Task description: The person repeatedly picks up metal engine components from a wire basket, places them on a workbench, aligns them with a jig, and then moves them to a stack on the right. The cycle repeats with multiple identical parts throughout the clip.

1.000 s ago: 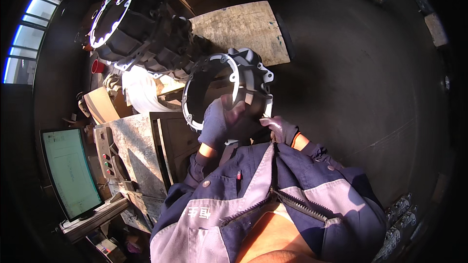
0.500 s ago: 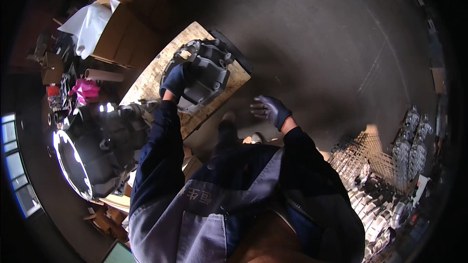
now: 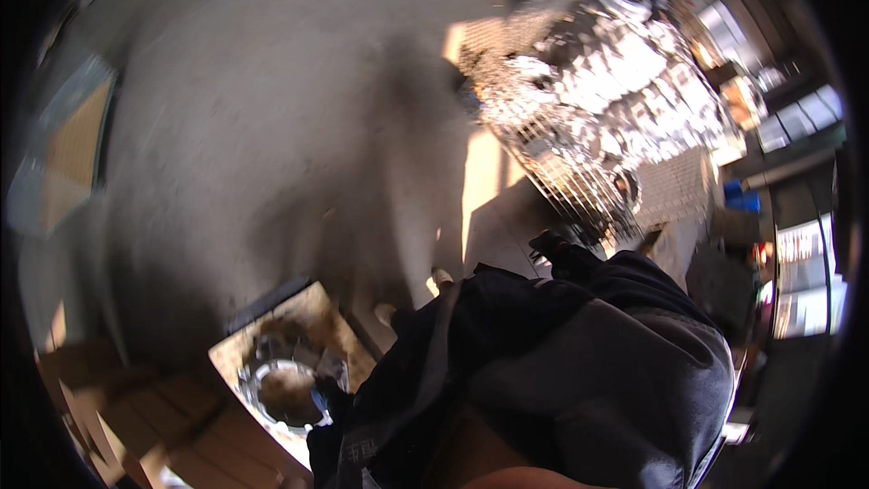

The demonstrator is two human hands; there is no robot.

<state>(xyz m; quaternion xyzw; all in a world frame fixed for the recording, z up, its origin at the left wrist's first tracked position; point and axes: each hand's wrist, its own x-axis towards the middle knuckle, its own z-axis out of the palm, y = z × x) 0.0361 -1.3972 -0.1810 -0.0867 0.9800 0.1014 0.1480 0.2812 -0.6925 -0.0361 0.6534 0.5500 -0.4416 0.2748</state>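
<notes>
A grey cast-metal housing with a wide round opening (image 3: 262,377) rests on a worn wooden board (image 3: 233,355) at the lower left. My gloved left hand (image 3: 331,397) is at the right side of its ring-shaped rim; blur and shadow hide the fingers, so its grip cannot be made out. Right of centre, my gloved right hand (image 3: 550,248) is held out from my body near a wire mesh basket (image 3: 572,183). Motion smears its fingers, and nothing held shows in it.
Shiny metal parts (image 3: 625,72) are heaped at the upper right beside the mesh. Cardboard boxes (image 3: 167,426) stand at the lower left. A panel wrapped in clear plastic (image 3: 72,149) lies at the far left. Grey concrete floor (image 3: 272,109) spans the middle, crossed by shadows.
My view and body have swung to the right, so the board and housing now appear lower left and the metal heap upper right. My right hand has moved toward the mesh basket.
</notes>
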